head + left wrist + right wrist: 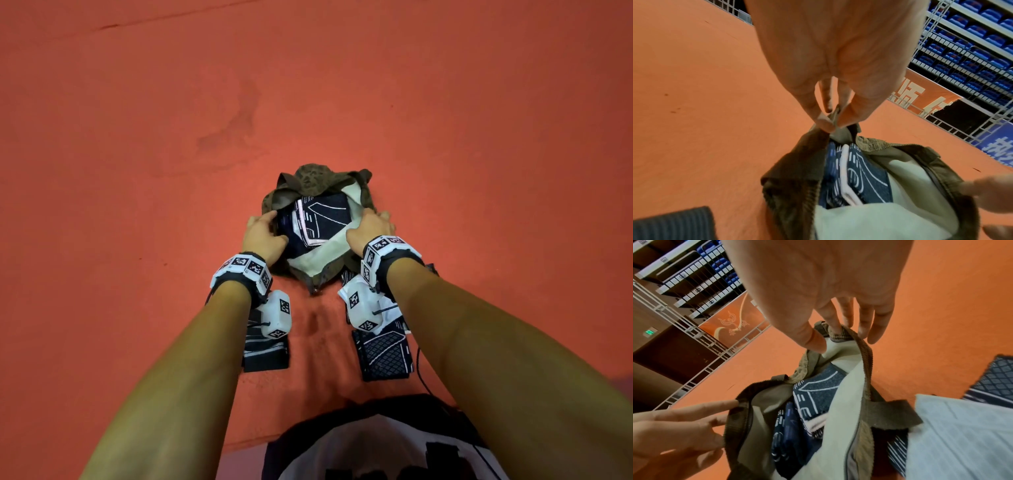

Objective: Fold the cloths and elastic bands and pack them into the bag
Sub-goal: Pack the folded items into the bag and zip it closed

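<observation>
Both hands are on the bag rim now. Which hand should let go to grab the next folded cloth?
Probably the right hand: the diamond-patterned folded cloth lies on its side, beneath that forearm. The left hand, pinching the bag rim, can hold it open.

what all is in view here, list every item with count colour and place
bag: one, olive-brown corduroy with pale lining, on the floor ahead, mouth held open
folded cloth: dark navy with white line pattern, inside the bag; count unclear
folded dark striped piece: one, under the left forearm
folded cloths: navy diamond pattern with a pale one on top, under the right forearm
floor: orange-red
left hand: pinches the bag's left rim
right hand: grips the bag's right rim
</observation>
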A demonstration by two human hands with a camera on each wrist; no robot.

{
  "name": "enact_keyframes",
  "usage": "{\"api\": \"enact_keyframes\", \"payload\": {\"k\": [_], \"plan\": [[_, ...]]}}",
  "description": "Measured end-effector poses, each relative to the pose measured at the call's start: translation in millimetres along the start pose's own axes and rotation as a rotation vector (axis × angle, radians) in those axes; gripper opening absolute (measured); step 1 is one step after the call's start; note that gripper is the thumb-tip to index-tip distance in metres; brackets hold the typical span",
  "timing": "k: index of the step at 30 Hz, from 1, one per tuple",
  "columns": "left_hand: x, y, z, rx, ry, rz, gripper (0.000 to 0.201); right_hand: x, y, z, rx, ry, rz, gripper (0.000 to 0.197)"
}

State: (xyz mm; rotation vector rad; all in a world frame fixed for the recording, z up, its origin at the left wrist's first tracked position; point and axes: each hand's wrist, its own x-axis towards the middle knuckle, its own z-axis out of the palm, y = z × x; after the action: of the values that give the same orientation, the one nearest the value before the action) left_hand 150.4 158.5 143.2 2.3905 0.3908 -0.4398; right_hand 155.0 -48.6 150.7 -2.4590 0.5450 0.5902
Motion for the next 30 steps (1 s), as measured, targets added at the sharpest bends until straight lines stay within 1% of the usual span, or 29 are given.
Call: {"api": "enact_keyframes", "payload": {"k": [3, 8, 10, 14, 16, 19, 20, 22, 24, 27, 30], "plan": [[-8, 2, 17, -0.023, -0.02, 0.015, 0.062, 0, 16, 6, 0.0, -0.051, -0.001, 0.053], [-28, -1, 57, -0.044, -0.089, -0.03, 0.054, -6, 48, 17, 0.006, -0.088, 0.04, 0.039], [-35, -6, 76, -0.05, -0.127, -0.045, 0.053, -8, 63, 21, -0.039, -0.131, 0.069, 0.038], [-40, -16, 108, -0.107, -0.166, -0.084, 0.05, -9, 93, 31, -0.092, -0.189, 0.089, 0.045], [-42, -21, 122, -0.139, -0.173, -0.127, 0.04, -9, 104, 36, -0.105, -0.206, 0.082, 0.048], [-47, -26, 140, -0.173, -0.241, -0.194, 0.024, -9, 116, 43, -0.125, -0.189, 0.056, 0.052], [-48, -28, 146, -0.19, -0.258, -0.215, 0.022, -8, 118, 45, -0.127, -0.183, 0.047, 0.053], [-52, -30, 157, -0.192, -0.278, -0.248, 0.022, -6, 122, 46, -0.126, -0.194, 0.041, 0.054], [-55, -29, 167, -0.139, -0.307, -0.248, 0.026, -4, 125, 46, -0.122, -0.221, 0.055, 0.057], [-55, -22, 176, -0.1, -0.343, -0.209, 0.03, -2, 131, 47, -0.123, -0.255, 0.081, 0.06], [-50, -12, 174, -0.043, -0.286, -0.161, 0.023, 0, 134, 48, -0.098, -0.258, 0.099, 0.056]]}}
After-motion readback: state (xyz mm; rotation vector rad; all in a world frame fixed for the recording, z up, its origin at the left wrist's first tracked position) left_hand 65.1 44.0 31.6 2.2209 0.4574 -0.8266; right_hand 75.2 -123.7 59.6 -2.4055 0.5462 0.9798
